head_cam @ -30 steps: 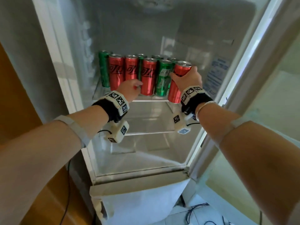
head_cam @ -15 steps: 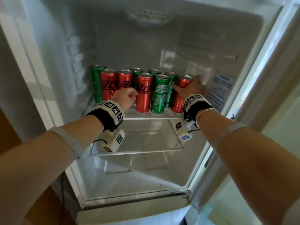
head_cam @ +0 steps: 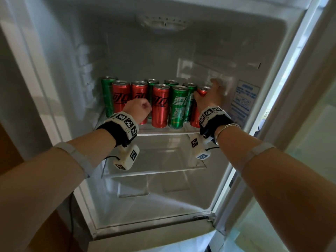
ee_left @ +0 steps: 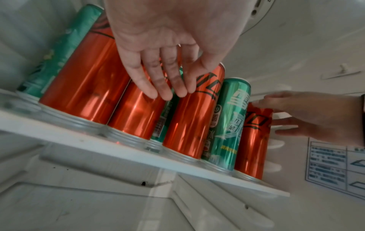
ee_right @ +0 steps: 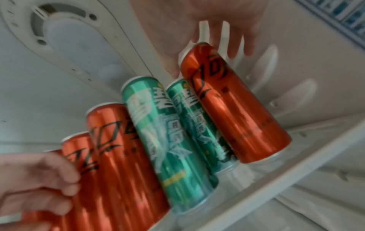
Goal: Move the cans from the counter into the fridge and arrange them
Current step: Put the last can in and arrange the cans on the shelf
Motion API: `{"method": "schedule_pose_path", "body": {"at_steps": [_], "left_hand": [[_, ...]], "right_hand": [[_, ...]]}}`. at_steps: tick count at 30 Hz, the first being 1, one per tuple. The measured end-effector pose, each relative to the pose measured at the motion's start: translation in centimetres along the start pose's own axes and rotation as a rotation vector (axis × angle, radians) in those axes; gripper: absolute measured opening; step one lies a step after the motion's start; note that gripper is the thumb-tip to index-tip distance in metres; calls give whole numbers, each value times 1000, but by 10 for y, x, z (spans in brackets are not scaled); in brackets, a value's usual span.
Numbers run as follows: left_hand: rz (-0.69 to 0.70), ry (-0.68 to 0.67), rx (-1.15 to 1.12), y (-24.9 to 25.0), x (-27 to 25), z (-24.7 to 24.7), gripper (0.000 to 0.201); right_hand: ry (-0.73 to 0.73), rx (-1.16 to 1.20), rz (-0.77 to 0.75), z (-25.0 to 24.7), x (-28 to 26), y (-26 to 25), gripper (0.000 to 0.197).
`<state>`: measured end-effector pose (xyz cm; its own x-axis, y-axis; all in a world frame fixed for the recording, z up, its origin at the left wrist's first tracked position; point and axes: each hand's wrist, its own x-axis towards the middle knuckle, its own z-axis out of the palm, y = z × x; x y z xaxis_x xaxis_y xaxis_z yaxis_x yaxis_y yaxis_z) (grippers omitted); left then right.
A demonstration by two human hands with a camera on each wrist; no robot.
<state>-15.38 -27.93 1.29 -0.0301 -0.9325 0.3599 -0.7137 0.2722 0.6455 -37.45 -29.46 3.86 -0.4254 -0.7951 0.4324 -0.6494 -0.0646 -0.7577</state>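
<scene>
- An open fridge [head_cam: 269,99] with white walls fills the head view; a round vent [head_cam: 163,22] sits in its ceiling and a blue-printed label [head_cam: 243,99] is stuck to its right wall.
- The cans [head_cam: 161,106] stand upright on the upper glass shelf [head_cam: 169,132], red and green mixed, in roughly two rows, the front row at the shelf's front edge.
- The far-right red can [ee_right: 235,109] stands at the right end of the shelf, just beside a green can [ee_right: 199,123] and near the fridge's right wall.
- The right hand [head_cam: 211,97] reaches over that red can with fingers spread and mostly straight; the thumb lies at the can's left side near the rim, the fingers beyond its top. Whether they press on it cannot be told.
- The left hand [head_cam: 138,110] hangs in front of the red cans toward the shelf's left half, fingers [ee_left: 164,81] close together and bent loosely downward, holding nothing; the fingertips are at the can faces, and contact is unclear.
- A lower glass shelf [head_cam: 154,171] sits beneath the upper one.
</scene>
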Motion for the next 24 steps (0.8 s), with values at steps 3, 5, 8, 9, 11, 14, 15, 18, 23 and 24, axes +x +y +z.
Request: {"method": "schedule_pose_path", "body": {"at_steps": [3, 5, 8, 9, 11, 14, 15, 18, 23, 24], "left_hand": [[-21, 93, 53, 0, 2, -11, 16], [-46, 153, 21, -1, 3, -20, 5], [-74, 222, 28, -2, 7, -35, 18], [-88, 252, 43, -3, 8, -39, 22], [-130, 293, 58, -5, 10, -47, 30], [-201, 244, 88, -13, 17, -53, 43], [-225, 216, 92, -16, 19, -55, 46], [-255, 202, 103, -26, 25, -57, 47], [-245, 168, 119, -29, 34, -58, 68], [-255, 174, 128, -29, 35, -60, 64]], "right_hand": [[136, -35, -132, 5, -11, -14, 41], [171, -15, -206, 10, -21, -22, 31], [131, -63, -239, 16, -33, -38, 26], [110, -75, -239, 18, -37, -45, 24], [57, -76, -244, 25, -43, -57, 22], [-13, -70, -333, 41, -51, -72, 19], [-32, -69, -362, 46, -54, -76, 18], [-65, -47, -435, 58, -61, -88, 19], [-98, -35, -494, 68, -56, -102, 18], [-120, -45, -504, 69, -52, -103, 17]]}}
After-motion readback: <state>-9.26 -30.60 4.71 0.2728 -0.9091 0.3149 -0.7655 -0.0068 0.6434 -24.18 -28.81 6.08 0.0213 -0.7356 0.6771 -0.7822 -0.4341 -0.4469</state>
